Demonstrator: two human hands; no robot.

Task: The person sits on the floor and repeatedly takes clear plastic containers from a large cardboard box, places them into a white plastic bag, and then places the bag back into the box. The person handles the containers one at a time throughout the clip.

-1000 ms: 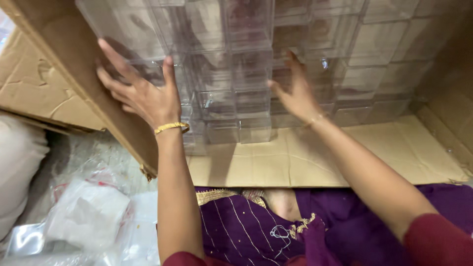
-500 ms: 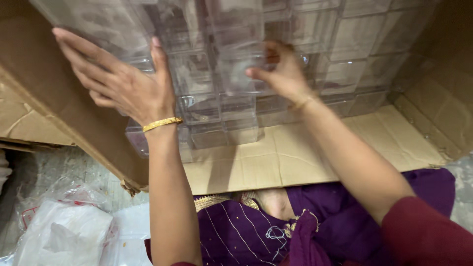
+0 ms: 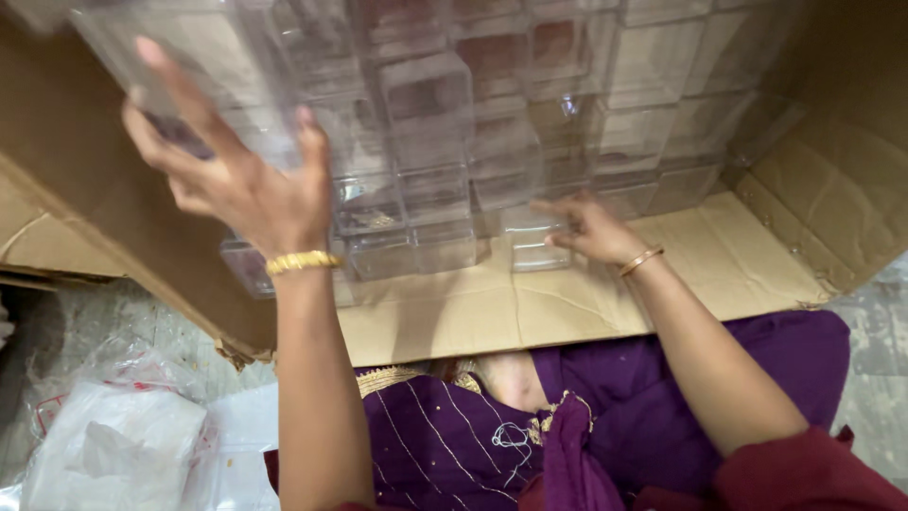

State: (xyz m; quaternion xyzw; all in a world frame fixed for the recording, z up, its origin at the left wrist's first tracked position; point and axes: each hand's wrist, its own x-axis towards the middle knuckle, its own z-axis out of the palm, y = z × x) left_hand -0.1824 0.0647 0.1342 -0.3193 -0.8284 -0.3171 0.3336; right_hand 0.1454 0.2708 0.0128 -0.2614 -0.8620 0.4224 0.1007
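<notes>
A grey, scuffed floor (image 3: 142, 322) shows at lower left, with crumpled clear plastic bags (image 3: 113, 440) lying on it; another grey strip of floor lies at the right edge. The light is soft and even; no walls or windows show.

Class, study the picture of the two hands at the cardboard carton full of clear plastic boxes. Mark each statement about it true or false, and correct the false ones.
1. The left hand is spread flat against the clear plastic boxes. True.
2. The right hand is at a small clear box low in the stack. True.
3. The boxes are opaque blue. False: they are transparent.
4. Both wrists are bare. False: each wears a gold bangle.
5. The boxes sit inside a cardboard carton. True.
</notes>
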